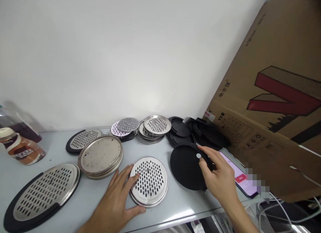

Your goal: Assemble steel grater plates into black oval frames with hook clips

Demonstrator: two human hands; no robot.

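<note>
A round perforated metal plate with slotted holes lies on the table in front of me. My left hand rests at its left edge, fingers spread, with the index fingertip on the slots and the thumb by the near rim. To the right, my right hand grips a black round disc by its right side. A small pale round spot shows on the disc between thumb and index finger; I cannot tell what it is. The fingers under the disc are hidden.
Plain metal discs are stacked at left, near black-rimmed perforated plates. More perforated discs and black rings line the wall. A phone, cables and a large cardboard box stand right; a bottle stands far left.
</note>
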